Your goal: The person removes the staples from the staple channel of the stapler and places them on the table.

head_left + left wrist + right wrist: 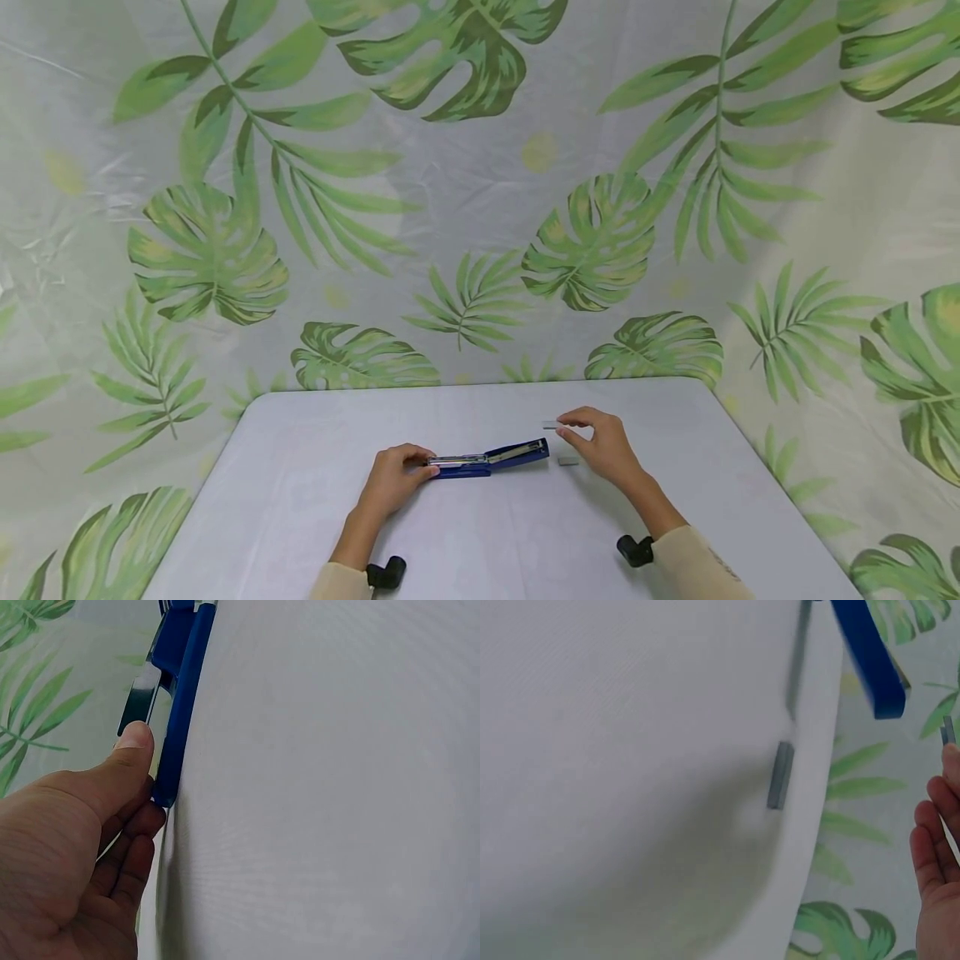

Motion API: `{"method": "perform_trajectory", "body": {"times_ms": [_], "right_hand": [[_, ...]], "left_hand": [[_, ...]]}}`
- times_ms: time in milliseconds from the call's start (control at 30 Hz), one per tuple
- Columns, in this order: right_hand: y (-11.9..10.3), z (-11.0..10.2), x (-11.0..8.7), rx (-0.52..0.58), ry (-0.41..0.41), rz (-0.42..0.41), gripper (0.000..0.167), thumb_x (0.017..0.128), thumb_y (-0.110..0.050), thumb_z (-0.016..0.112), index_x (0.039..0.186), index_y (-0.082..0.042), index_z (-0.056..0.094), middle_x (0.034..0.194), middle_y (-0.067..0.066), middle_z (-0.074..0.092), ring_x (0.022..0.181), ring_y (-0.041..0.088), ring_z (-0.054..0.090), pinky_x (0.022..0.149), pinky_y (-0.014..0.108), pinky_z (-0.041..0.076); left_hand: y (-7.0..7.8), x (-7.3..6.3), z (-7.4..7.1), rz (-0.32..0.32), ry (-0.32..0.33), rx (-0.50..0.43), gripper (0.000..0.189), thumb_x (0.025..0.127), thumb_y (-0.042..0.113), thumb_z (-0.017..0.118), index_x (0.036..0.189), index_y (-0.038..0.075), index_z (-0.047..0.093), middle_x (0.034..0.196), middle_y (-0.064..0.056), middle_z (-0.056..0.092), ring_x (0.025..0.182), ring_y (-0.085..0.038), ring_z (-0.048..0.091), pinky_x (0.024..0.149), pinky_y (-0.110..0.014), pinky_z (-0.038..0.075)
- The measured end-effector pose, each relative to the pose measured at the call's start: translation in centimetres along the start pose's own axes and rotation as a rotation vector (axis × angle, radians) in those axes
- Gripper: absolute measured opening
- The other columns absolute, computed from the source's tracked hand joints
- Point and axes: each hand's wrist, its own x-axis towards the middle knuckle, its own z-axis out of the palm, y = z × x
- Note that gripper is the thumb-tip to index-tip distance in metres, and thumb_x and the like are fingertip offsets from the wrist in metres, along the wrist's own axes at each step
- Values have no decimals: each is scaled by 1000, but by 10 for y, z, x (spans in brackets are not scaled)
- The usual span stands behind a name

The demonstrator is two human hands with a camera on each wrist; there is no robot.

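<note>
A blue stapler (465,472) lies opened out on the table, its top arm (528,452) swung back to the right and the metal channel showing. My left hand (394,477) grips its left end between thumb and fingers; the left wrist view shows the thumb (135,739) on the metal part above the blue base (182,712). Just right of the raised arm, my right hand (600,446) pinches a small strip of staples (551,425) above the table. A second staple strip (567,461) lies on the table below that hand, also plain in the right wrist view.
The white table (480,550) has rounded far corners. Behind it hangs a leaf-patterned cloth (465,208). Each wrist carries a small black camera mount, one on the left (387,573) and one on the right (634,551).
</note>
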Motion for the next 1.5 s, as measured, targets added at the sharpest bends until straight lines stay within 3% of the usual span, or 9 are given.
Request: {"method": "perform_trajectory", "body": {"times_ms": [233,433,633,1400,1500], "right_hand": [[17,-5,-9,-19,8,19,17,90,-16,81,107,-11,79,104,3,78,94,25,71,82,51,58],[27,-9,-15,-9,-5,66,18,90,-13,80,107,-7,78,105,7,78,96,30,71,86,56,57],[38,-10,-19,-26,-18,104,18,91,-13,79,108,-8,78,107,8,78,98,31,72,86,53,57],[64,-10,-40,-67,-88,153,14,89,-9,79,104,-7,79,100,9,79,95,33,74,83,43,59],[65,-11,-41,-82,-116,189,14,90,-9,79,104,-8,79,101,9,78,96,31,73,84,40,59]], "left_hand": [[-1,0,0,22,3,10,18,84,22,87,100,18,79,93,6,78,90,-11,71,84,-36,56],[-1,-1,0,48,4,18,18,85,22,86,100,16,79,93,4,78,90,-13,72,84,-37,56],[1,1,-1,0,-6,3,17,85,22,86,100,19,79,94,7,78,92,-11,71,87,-37,56],[-1,0,0,7,4,8,17,85,23,86,100,19,79,94,7,77,92,-11,71,86,-38,56],[-1,0,1,2,2,4,17,85,23,86,100,20,79,94,7,77,93,-11,71,87,-38,55]]}}
